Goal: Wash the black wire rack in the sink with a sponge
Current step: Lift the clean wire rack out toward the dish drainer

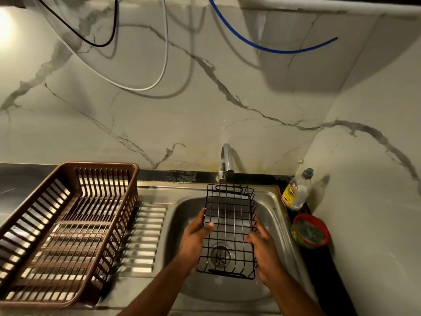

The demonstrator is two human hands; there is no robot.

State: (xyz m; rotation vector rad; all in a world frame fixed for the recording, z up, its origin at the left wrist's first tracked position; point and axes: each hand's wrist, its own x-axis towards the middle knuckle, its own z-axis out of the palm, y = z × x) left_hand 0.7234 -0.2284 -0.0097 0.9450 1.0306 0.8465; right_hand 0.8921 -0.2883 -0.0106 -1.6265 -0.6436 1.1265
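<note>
The black wire rack (229, 226) is held over the steel sink (276, 215), its far end under the tap (226, 160). My left hand (196, 238) grips its left edge, thumb over the wires. Its right edge is gripped by my right hand (264, 249). Through the wires the drain (219, 255) shows. A green scrubber lies in a small red bowl (311, 231) to the right of the sink. No water is visibly running.
A brown plastic dish basket (66, 226) stands on the counter at left, beside the sink's ribbed drainboard (143, 236). A dish soap bottle (296, 190) stands in the back right corner. Marble walls close in behind and at right; cables hang above.
</note>
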